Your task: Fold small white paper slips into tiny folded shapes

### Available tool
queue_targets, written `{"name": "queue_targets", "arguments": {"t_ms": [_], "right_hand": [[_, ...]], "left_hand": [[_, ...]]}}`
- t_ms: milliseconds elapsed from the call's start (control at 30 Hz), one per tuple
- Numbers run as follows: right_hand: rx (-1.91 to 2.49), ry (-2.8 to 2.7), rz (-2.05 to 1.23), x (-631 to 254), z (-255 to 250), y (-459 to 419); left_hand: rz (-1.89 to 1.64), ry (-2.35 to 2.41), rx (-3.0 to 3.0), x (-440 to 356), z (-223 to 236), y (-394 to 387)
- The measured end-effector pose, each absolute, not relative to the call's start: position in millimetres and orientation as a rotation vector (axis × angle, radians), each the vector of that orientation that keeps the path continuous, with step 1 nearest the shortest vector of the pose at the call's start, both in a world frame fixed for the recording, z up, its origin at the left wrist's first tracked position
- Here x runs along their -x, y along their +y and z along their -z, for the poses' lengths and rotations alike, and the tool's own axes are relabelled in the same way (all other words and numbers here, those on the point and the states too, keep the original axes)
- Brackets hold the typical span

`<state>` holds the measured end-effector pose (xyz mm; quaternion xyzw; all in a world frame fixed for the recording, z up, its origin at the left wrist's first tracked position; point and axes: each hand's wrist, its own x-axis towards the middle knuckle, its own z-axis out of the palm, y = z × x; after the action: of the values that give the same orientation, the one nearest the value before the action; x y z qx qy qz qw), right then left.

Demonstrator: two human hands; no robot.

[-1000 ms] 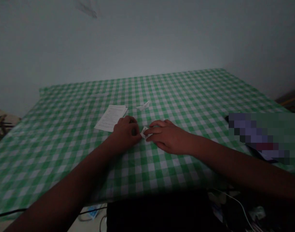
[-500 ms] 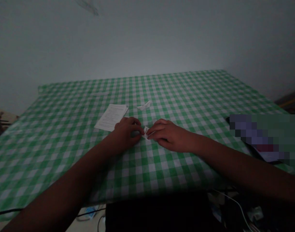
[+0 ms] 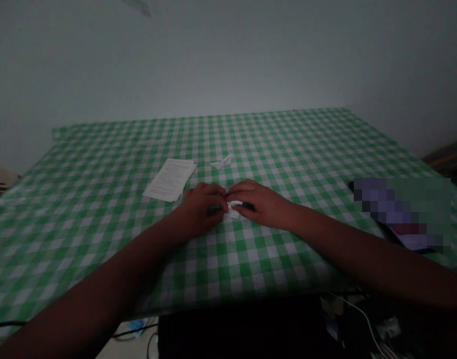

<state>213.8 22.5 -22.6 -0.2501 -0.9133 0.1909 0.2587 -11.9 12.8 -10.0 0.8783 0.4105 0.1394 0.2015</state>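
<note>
A small folded piece of printed paper (image 3: 233,209) lies between my two hands near the middle of the table. My left hand (image 3: 204,207) has its thumb and fingers closed on the paper's left side. On the other side, my right hand (image 3: 260,202) curls over it, thumb at the near right edge and fingertips at the far edge. The fingertips of both hands meet above the paper and hide part of it. Beyond them lies a folded paper boat (image 3: 222,162). Left of that is a small stack of printed sheets (image 3: 170,179), close to my left hand.
A green and white checked cloth (image 3: 288,149) covers the table, which reaches to a pale wall (image 3: 228,60). At the right lies a dark-edged device (image 3: 411,242), its screen blurred out. Cables (image 3: 363,314) hang below the near edge.
Both hands have drawn together over the folded paper, and my right thumb has come to its near side. The paper has turned and now looks flatter. The boat and stack stay put.
</note>
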Motion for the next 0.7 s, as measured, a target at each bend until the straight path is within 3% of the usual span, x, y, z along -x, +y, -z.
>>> {"name": "queue_targets", "arguments": {"t_ms": [700], "right_hand": [[0.892, -2.508, -0.486, -211.8, 20.0, 13.4]], "left_hand": [[-0.421, 1.236, -2.382, 7.6, 12.7, 13.1]]}}
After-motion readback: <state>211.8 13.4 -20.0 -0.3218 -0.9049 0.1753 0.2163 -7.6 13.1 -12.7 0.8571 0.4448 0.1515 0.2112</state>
